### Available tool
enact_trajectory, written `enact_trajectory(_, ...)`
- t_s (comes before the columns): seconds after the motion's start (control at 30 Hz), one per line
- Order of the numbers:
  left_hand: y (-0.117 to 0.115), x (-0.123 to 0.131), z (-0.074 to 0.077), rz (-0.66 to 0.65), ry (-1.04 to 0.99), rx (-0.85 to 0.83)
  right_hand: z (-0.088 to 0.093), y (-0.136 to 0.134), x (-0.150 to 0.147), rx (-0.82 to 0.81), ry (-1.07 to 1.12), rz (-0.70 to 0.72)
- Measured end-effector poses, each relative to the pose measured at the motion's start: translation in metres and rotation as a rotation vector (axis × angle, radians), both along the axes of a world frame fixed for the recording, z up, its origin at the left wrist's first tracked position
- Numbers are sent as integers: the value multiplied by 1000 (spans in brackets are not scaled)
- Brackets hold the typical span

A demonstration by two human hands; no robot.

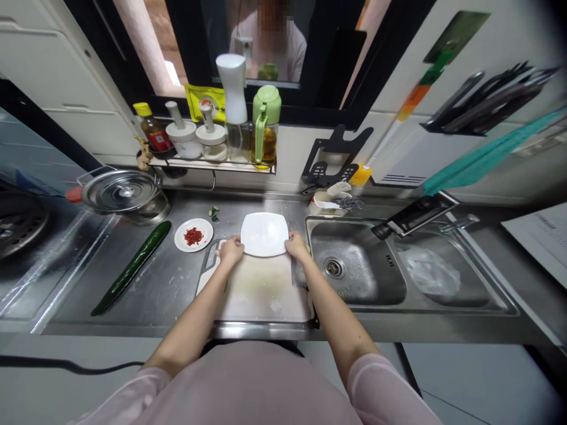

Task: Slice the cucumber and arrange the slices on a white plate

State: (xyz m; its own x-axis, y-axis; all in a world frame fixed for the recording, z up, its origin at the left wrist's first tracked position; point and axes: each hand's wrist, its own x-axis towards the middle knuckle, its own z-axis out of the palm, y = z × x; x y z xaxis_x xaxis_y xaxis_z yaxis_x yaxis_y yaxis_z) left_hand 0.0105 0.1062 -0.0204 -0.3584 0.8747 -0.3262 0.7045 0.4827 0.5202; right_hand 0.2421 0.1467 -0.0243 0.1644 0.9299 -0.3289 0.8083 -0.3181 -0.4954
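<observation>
A white, square-cornered plate (264,235) is between my two hands, over the far edge of the cutting board (259,289). My left hand (231,250) grips its left rim with the fingers closed. On the opposite rim, my right hand (296,244) is closed in the same way. The plate looks bare on top. Left of it stands a small white plate (181,239) with chopped red pieces (194,236) on it. A long green cucumber (133,267) lies farther left on the steel counter. Small green cut pieces (214,213) rest behind the board.
To the right is a steel sink (367,271), with a plastic bag (432,271) in its second basin. A lidded pot (126,195) stands at the back left. Above the counter, a rack (221,165) holds bottles and jars. Knives (491,97) sit in a wall holder.
</observation>
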Motion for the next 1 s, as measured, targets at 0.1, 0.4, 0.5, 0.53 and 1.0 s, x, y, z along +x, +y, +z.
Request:
enact_trajectory(0.1,-30,-3,0,-9,0,-4,0,-29,0,28,48,9)
enact_trajectory(0.4,-102,-8,1,-48,27,-34,-15,-103,-1,14,165,-2)
enact_trajectory(0.5,-113,-9,2,-65,48,-28,-17,-116,-3,4,181,-2)
enact_trajectory(0.53,-116,-10,2,-69,52,-28,-18,-119,-4,2,178,-3)
enact_trajectory(1.0,-132,-5,1,-121,73,-65,-20,-134,-3,-48,108,-4)
